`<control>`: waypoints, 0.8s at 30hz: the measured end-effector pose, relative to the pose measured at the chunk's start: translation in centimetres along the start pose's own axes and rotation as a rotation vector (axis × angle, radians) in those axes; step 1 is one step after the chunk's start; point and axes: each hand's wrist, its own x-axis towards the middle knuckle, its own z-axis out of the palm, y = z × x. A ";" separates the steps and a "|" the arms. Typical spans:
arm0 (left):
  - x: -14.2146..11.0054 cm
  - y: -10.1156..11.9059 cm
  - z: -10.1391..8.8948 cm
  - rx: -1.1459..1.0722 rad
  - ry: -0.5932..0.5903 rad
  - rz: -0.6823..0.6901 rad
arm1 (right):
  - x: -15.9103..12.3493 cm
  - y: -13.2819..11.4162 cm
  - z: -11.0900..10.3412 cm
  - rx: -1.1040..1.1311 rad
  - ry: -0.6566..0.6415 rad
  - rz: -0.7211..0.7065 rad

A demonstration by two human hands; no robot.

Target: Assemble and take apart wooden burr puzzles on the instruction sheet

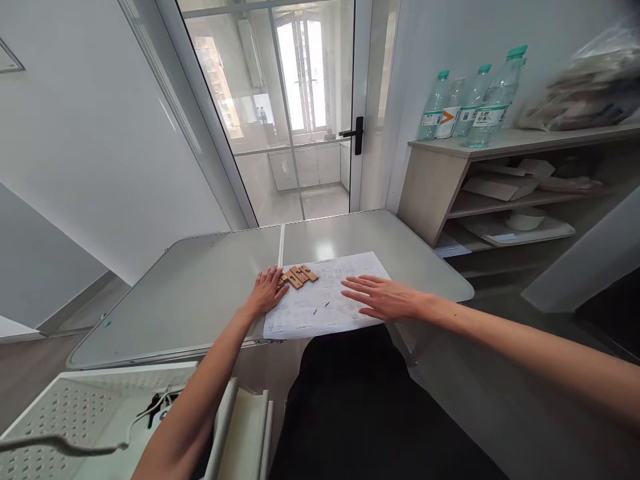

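Observation:
A white printed sheet of paper (pixel 330 290) lies across the front of the grey folding table. On its left part sits a cluster of small flat wooden pieces (pixel 299 276) with dark markings. My left hand (pixel 268 291) rests at the sheet's left edge, fingers stretched out beside the wooden pieces and partly covering the leftmost ones. Over the right side of the paper my right hand (pixel 377 297) lies flat, fingers spread, holding nothing. Two small dark marks or bits (pixel 321 309) show on the paper between the hands; they are too small to name.
The table (pixel 220 280) stands against a glass door (pixel 305 133). Plastic bottles (pixel 493 100) and a filled plastic bag (pixel 585 93) top the shelf unit (pixel 435 187) at right. A white basket (pixel 75 413) with a cable sits at the lower left.

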 end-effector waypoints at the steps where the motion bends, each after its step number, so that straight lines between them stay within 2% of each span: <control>1: 0.0 -0.1 0.1 -0.005 0.002 -0.003 | -0.1 -0.3 0.0 0.010 -0.001 -0.005; 6: -0.2 0.1 0.2 -0.031 0.034 -0.018 | -0.8 -1.3 -0.1 0.060 0.009 -0.013; 17: -1.6 1.1 0.8 -0.094 0.091 -0.144 | -1.3 -1.1 -0.5 0.023 0.056 0.031; 24: -2.2 1.5 0.4 -0.140 0.160 -0.262 | -2.5 -1.0 0.6 -0.028 0.022 0.059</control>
